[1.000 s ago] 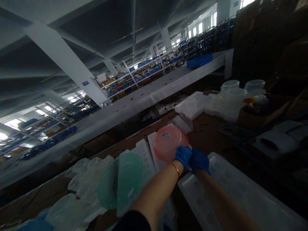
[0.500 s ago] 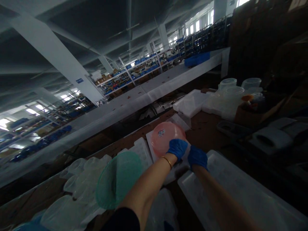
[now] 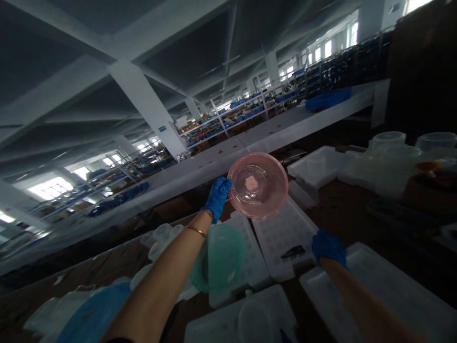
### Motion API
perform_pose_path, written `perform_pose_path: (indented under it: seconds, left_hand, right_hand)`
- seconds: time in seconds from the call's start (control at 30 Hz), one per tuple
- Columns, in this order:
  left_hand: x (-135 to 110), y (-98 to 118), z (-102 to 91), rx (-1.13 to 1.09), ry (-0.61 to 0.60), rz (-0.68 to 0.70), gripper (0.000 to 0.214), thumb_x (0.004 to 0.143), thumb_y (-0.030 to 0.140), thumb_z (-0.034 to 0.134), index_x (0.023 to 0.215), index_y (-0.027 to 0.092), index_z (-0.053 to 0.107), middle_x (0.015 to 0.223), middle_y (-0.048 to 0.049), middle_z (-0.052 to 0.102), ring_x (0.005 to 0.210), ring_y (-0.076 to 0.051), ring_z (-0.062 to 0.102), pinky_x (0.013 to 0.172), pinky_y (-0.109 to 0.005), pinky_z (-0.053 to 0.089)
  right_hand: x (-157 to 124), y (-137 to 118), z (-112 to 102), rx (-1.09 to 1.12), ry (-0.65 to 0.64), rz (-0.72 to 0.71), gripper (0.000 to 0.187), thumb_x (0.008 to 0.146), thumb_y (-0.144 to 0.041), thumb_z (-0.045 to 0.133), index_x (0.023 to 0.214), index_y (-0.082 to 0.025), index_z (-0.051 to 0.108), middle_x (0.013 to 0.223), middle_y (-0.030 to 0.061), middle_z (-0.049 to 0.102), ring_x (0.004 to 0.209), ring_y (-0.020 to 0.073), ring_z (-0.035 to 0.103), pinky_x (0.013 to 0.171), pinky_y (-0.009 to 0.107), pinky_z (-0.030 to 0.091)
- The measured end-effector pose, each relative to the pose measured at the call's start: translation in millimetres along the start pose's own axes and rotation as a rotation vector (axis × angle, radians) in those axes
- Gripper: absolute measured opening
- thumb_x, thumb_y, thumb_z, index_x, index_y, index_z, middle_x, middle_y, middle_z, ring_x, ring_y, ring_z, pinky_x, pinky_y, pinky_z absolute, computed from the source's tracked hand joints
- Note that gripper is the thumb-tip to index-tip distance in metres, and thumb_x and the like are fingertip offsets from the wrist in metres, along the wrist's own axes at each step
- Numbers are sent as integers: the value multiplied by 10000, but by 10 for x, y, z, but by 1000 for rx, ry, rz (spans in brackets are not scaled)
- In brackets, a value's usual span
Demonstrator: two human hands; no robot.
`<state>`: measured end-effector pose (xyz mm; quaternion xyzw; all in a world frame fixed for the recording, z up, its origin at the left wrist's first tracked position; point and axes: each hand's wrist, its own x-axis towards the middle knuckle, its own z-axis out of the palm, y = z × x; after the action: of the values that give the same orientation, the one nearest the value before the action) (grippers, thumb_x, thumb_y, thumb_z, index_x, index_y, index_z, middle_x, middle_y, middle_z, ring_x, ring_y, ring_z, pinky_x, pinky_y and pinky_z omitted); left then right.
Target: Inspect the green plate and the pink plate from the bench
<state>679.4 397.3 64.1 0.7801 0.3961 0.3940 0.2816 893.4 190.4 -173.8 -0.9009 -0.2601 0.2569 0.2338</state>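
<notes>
Bowl [image 3: 257, 185] is gripped by left hand [image 3: 216, 197] at its rim only; it could be dropped. Right hand [image 3: 328, 246], seemingly empty, rests by trays [image 3: 285, 238].

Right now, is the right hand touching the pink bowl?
Apart. The head view shows the right hand low over the white tray, with a clear gap up to the pink bowl, which only the left hand holds at its rim.
</notes>
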Motion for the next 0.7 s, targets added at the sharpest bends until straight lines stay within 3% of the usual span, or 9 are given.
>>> perform_pose_path:
  seconds: [0.13,0.2,0.27,0.37,0.4,0.47,0.57,0.63,0.7]
  left_hand:
    - [-314,23,-319,-100,110,-51,283,848,493,691,897,225,613,949,-26,675,988,-206,587,975,-357,511]
    - [-437,36,-437,-149,153,-83,302,839,485,734,944,220,635,1010,-41,699,1033,-213,602,1009,-372,504]
    - [-554,43,-504,-205,200,-123,317,837,457,757,998,208,643,1093,-56,704,1072,-211,609,1043,-386,491]
    - [-738,66,-531,-304,252,-184,326,843,426,766,1044,198,647,1143,-65,693,1062,-203,617,1040,-387,496]
    - [-807,85,-538,-339,258,-201,314,847,424,767,1036,201,654,1127,-63,697,1043,-202,622,1023,-383,506]
    - [-956,138,-576,-402,254,-220,266,844,410,785,987,211,682,1075,-60,715,1029,-214,635,994,-378,524]
    - [-1191,228,-701,-467,250,-230,181,775,284,866,890,221,741,1070,-69,748,1125,-244,639,1044,-373,522]
    - [-1331,266,-793,-506,270,-248,183,733,214,894,863,224,766,1082,-70,763,1176,-250,631,1075,-362,517]
    - [-1451,279,-867,-548,308,-271,151,767,257,880,862,227,766,1070,-59,773,1139,-234,652,1053,-353,536]
  right_hand:
    - [-12,-74,-149,233,85,-21,708,1067,-335,489,1611,81,310,1585,375,392,1498,527,384,1243,632,351]
    - [-65,-161,-230,379,111,-63,665,1080,-327,413,1614,61,330,1655,337,315,1576,471,270,1315,580,236]
    - [-194,-283,-306,560,43,-111,619,1092,-339,304,1577,24,430,1622,293,414,1549,394,370,1317,518,271]
    - [-558,-509,-425,838,-153,-206,721,1087,-511,148,1527,-74,516,1445,209,637,1306,280,650,1176,432,504]
    - [-711,-584,-474,956,-222,-242,771,1057,-637,187,1493,-113,547,1374,182,689,1213,264,701,1088,410,575]
    - [-1019,-711,-582,1209,-340,-291,869,854,-885,509,1350,-186,648,1229,126,757,1079,262,745,897,360,656]
    - [-1362,-791,-720,1446,-400,-296,907,388,-774,960,1079,-226,747,1054,50,782,907,247,753,669,290,656]
    - [-1464,-769,-748,1447,-377,-349,831,356,-664,1020,1021,-235,768,1025,22,774,826,218,739,614,278,646]
    - [-1495,-726,-718,1422,-359,-432,719,474,-620,1005,1041,-243,773,1033,24,767,796,204,728,612,286,646]
